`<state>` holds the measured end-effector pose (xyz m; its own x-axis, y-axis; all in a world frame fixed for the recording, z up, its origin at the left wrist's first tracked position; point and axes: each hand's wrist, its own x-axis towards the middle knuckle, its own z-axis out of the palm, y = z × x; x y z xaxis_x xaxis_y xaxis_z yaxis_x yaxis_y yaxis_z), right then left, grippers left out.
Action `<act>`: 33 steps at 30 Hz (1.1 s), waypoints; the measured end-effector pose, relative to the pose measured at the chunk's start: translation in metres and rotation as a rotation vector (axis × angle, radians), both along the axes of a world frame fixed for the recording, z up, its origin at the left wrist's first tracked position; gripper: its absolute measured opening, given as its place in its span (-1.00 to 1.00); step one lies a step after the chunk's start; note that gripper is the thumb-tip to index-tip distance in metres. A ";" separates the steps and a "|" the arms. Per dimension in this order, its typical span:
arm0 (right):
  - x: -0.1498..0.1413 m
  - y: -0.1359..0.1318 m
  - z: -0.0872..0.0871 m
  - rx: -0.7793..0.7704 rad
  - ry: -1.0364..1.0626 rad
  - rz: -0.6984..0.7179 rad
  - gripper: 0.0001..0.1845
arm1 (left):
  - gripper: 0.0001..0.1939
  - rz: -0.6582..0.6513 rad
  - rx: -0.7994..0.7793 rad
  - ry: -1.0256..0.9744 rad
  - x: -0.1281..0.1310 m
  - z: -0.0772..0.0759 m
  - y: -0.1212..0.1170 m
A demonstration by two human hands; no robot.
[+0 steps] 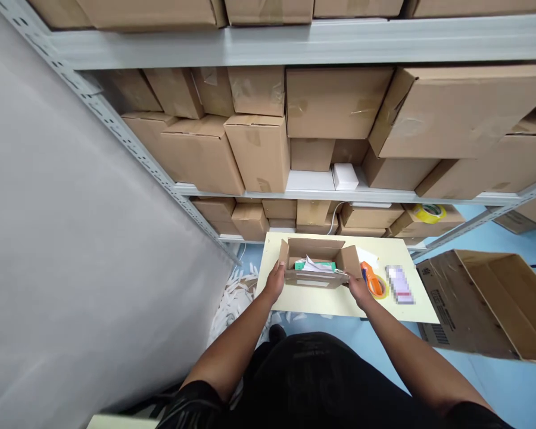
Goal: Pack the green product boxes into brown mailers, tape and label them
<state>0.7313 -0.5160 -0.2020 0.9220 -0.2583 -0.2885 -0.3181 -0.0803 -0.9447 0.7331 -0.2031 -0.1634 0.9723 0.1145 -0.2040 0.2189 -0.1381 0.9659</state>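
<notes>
An open cardboard box (312, 277) sits over the pale yellow table, its flaps raised. Inside it lie a green item (328, 265) and a crumpled white paper (316, 266). My left hand (274, 282) grips the box's left end, fingers partly hidden by the cardboard. At the right end, my right hand (358, 289) is closed on the box near its front corner. Something small and shiny shows by the right fingertips, too small to name. Just right of that hand is an orange tape dispenser (371, 279) with a yellow tape roll (382, 289).
The pale yellow table (330, 307) stands before a grey metal shelf (295, 44) packed with cardboard boxes. A blurred-out label (399, 284) lies on the tabletop's right. A large open carton (469, 304) stands on the right floor; white scraps (234, 307) litter the left. A wall borders the left.
</notes>
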 end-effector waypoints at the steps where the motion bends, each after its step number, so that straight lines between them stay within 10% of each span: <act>1: 0.004 0.005 -0.001 0.041 0.046 -0.023 -0.40 | -0.33 -0.023 -0.003 0.017 0.008 -0.005 0.003; 13: -0.007 0.020 0.022 0.018 0.023 -0.187 -0.36 | -0.35 -0.266 0.000 -0.217 0.029 -0.013 0.040; 26: -0.017 -0.003 0.035 -0.288 -0.265 0.357 -0.41 | -0.56 -0.589 0.379 -0.276 0.032 -0.001 0.029; 33: 0.003 -0.005 0.033 -0.587 -0.368 0.503 -0.52 | -0.55 -0.522 0.426 -0.276 0.030 -0.004 0.021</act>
